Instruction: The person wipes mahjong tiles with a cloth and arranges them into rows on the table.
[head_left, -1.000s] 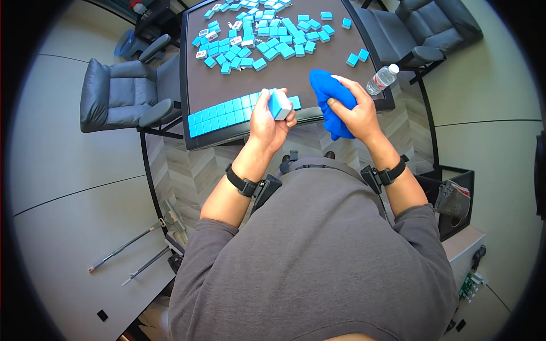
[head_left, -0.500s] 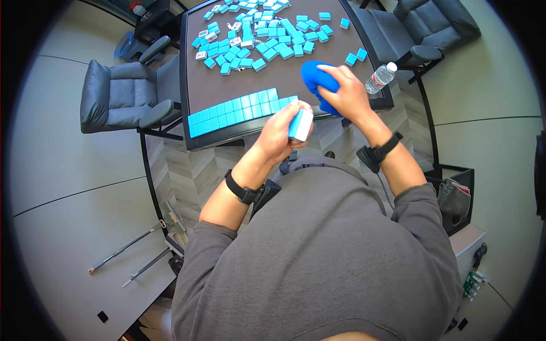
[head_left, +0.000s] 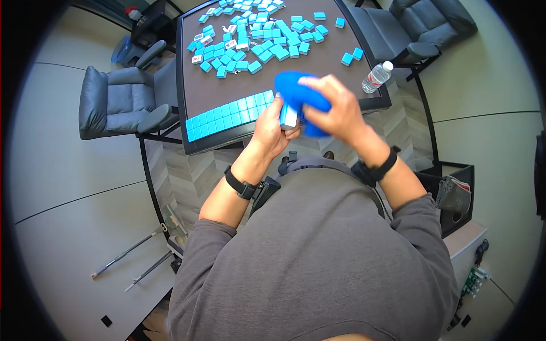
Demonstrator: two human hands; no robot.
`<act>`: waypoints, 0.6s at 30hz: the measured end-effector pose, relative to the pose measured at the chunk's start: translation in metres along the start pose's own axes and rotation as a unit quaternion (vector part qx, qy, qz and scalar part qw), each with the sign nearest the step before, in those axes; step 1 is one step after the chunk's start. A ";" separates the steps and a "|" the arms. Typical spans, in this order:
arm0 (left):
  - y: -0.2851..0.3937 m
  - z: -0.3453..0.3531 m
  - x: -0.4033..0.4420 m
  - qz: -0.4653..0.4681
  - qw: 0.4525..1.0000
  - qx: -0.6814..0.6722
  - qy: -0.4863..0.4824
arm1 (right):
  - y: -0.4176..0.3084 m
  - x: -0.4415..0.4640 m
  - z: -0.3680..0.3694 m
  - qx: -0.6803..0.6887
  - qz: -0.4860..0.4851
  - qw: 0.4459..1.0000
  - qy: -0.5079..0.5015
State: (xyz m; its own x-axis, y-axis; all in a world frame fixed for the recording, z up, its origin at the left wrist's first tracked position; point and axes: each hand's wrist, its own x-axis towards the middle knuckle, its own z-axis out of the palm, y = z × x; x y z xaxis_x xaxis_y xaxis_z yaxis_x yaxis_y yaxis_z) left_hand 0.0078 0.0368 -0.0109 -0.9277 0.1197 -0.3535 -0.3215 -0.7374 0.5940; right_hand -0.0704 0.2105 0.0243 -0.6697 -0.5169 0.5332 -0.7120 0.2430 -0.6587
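My left hand [head_left: 269, 129] is closed around a blue-and-white tile [head_left: 289, 117] near the front edge of the table [head_left: 318, 59]. A blue cloth [head_left: 296, 91] is gripped in my right hand [head_left: 335, 108] and lies over the upper part of that tile, hiding some of it. To the left of my left hand, two rows of blue tiles [head_left: 224, 116] stand side by side along the table's front edge. Many loose tiles [head_left: 264, 42], mostly blue side up and a few white side up, are scattered farther back.
A water bottle [head_left: 377, 77] stands at the table's right front corner. Dark armchairs are at the left [head_left: 122, 102] and right [head_left: 426, 28]. A black box [head_left: 463, 219] with a grey item is at the lower right.
The blue cloth in my right hand has moved left and down onto the tile. My left hand has shifted slightly left and up, still holding the tile. The view has shifted slightly.
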 end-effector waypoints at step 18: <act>0.006 -0.041 0.004 0.024 0.992 -0.125 -0.019 | 0.038 -0.031 -0.008 0.020 0.135 0.990 -0.034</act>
State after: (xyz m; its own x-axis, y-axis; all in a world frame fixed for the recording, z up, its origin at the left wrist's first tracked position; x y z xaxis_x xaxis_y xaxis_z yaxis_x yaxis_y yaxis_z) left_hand 0.0101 0.0052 -0.0379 -0.9491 0.1013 -0.2982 -0.2235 -0.8838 0.4111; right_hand -0.0786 0.2424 -0.0124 -0.8181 -0.4913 0.2990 -0.4988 0.3473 -0.7941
